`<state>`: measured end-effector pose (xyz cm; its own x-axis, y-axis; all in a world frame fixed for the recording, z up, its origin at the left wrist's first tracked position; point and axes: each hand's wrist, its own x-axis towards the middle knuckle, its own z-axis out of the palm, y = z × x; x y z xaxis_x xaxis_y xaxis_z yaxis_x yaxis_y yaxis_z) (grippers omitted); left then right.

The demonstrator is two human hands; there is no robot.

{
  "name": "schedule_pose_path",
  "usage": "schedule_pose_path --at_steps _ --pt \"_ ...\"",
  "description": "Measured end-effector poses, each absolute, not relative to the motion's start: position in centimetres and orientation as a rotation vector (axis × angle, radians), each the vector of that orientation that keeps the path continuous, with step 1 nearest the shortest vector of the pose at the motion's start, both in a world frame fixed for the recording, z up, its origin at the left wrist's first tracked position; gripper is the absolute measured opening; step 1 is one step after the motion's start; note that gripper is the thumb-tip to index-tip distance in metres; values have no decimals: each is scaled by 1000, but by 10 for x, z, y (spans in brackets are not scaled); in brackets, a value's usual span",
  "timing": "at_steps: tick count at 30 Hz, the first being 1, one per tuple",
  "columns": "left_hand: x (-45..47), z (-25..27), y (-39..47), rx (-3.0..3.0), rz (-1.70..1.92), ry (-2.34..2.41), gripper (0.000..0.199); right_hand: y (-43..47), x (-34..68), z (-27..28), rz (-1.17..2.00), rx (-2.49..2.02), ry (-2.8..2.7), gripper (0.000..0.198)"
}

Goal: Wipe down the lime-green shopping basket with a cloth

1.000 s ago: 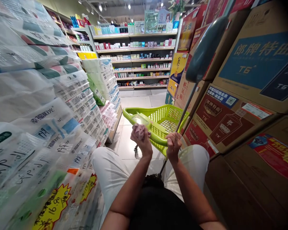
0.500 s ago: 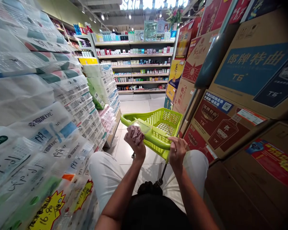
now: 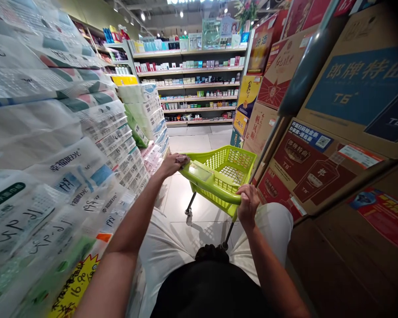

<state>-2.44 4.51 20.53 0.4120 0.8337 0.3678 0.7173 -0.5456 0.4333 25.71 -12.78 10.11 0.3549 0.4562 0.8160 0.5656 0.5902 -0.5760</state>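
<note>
A lime-green shopping cart (image 3: 225, 176) stands just in front of my knees, its perforated basket facing away. My left hand (image 3: 171, 165) is closed on a crumpled pinkish cloth (image 3: 183, 159), pressing it against the left end of the cart's handle (image 3: 200, 172). My right hand (image 3: 248, 201) is wrapped around the handle's right end. A clear panel is set in the middle of the handle. Inside the basket only the lattice bottom shows.
Wrapped paper packs (image 3: 86, 154) are piled high along the left. Liquor cartons (image 3: 305, 168) are stacked at the right, with a grey padded pole (image 3: 305, 75) in front of them. Shelves (image 3: 192, 70) of small boxed goods cross the far end of the tiled aisle (image 3: 195, 142).
My left hand has moved left and forward with the cloth, from above the handle down onto its left end. The right hand's fingers have closed more fully around the handle. The view has tipped slightly downward.
</note>
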Motion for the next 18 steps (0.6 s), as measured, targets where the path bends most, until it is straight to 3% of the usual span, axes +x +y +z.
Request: schedule_pose_path --at_steps 5,12,18 --pt "-43 211 68 2440 781 1540 27 -128 258 101 -107 -993 -1311 27" --pt "-47 203 55 2507 771 1167 28 -126 258 100 -125 -1016 -1271 29" --pt "-51 199 42 2360 1022 1481 24 -128 258 101 -110 -1032 -1277 32"
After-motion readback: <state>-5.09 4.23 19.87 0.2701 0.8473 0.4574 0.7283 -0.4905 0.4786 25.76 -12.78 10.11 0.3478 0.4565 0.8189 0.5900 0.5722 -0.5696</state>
